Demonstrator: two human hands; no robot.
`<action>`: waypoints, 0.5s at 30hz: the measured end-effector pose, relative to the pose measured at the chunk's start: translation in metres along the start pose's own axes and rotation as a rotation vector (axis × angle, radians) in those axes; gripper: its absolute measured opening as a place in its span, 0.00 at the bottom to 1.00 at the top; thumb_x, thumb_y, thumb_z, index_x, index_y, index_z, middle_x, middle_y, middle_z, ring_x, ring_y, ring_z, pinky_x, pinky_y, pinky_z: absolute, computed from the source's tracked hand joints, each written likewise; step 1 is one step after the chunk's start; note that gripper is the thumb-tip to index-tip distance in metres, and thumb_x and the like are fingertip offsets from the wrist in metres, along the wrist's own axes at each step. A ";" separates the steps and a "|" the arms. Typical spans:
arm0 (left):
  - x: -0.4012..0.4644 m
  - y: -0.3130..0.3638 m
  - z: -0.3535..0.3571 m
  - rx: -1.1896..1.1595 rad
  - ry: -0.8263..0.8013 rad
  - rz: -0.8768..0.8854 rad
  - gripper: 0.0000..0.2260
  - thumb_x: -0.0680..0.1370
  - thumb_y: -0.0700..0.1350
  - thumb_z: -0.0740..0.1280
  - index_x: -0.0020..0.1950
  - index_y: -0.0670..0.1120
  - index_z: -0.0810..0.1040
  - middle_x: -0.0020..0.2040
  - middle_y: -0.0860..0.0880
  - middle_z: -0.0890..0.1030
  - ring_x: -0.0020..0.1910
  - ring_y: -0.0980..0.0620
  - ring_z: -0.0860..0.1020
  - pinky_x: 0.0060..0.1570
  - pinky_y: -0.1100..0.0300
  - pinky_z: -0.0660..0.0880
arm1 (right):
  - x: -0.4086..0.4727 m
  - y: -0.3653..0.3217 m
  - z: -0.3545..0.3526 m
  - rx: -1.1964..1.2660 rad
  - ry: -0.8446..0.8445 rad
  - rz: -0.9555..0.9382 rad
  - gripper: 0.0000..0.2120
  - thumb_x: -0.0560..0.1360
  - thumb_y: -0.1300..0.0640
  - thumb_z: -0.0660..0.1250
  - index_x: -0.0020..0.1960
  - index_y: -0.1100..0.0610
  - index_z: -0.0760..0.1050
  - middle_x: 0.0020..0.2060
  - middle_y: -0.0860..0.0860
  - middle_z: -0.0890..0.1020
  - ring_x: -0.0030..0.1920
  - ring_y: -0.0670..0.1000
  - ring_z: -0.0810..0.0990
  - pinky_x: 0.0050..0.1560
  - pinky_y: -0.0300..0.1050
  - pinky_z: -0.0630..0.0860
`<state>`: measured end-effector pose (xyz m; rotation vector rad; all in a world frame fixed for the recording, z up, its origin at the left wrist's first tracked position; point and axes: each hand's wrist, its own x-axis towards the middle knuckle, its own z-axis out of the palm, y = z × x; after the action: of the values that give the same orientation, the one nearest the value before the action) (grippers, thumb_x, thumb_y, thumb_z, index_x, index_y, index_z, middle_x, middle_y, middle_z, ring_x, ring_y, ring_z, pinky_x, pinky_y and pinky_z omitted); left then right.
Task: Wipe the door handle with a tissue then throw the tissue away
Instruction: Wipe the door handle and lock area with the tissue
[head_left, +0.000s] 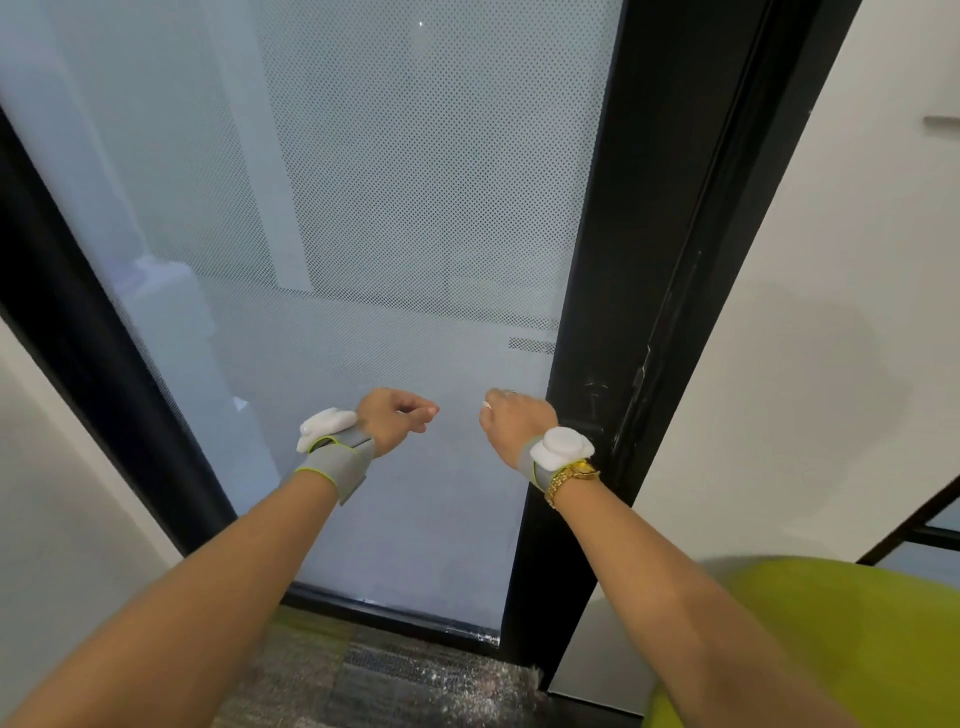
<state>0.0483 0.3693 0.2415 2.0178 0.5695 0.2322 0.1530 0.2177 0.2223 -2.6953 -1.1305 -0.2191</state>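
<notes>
Holding a crumpled white tissue (487, 404), your right hand (511, 415) curls near the black door frame (597, 312). Your left hand (392, 413) hangs loosely curled, holding nothing, before dotted frosted glass (363, 208). No writing is readable.

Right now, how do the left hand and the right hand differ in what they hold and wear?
The right hand curls round a small bit of white tissue that peeks out by its fingers; the left hand hangs loosely curled and holds nothing visible. The right wrist carries a gold watch; the left wrist has none. The right hand hangs nearer the black door frame. Both wear grey wristbands with a white sensor and are raised before the frosted glass door.
</notes>
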 end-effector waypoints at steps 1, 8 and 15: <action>0.000 -0.001 -0.003 -0.033 0.003 -0.021 0.11 0.76 0.42 0.66 0.56 0.40 0.80 0.47 0.45 0.80 0.40 0.53 0.79 0.41 0.63 0.73 | -0.002 0.003 -0.001 -0.006 0.005 -0.038 0.13 0.79 0.52 0.51 0.52 0.59 0.71 0.50 0.57 0.79 0.49 0.60 0.78 0.45 0.48 0.69; 0.002 0.002 0.004 -0.098 -0.015 -0.042 0.11 0.76 0.41 0.66 0.56 0.39 0.79 0.48 0.46 0.79 0.44 0.51 0.78 0.38 0.66 0.72 | -0.019 0.035 -0.019 0.076 -0.097 -0.091 0.16 0.79 0.50 0.54 0.66 0.51 0.68 0.59 0.54 0.76 0.58 0.56 0.75 0.56 0.50 0.67; 0.007 0.018 0.030 -0.126 -0.050 -0.026 0.12 0.77 0.41 0.65 0.57 0.38 0.79 0.48 0.45 0.78 0.47 0.50 0.77 0.37 0.66 0.71 | -0.036 0.070 -0.016 -0.064 0.006 -0.065 0.15 0.79 0.52 0.55 0.63 0.55 0.69 0.55 0.55 0.78 0.55 0.56 0.76 0.60 0.48 0.67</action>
<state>0.0717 0.3418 0.2416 1.8876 0.5364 0.1967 0.1771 0.1414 0.2202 -2.7133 -1.2301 -0.2782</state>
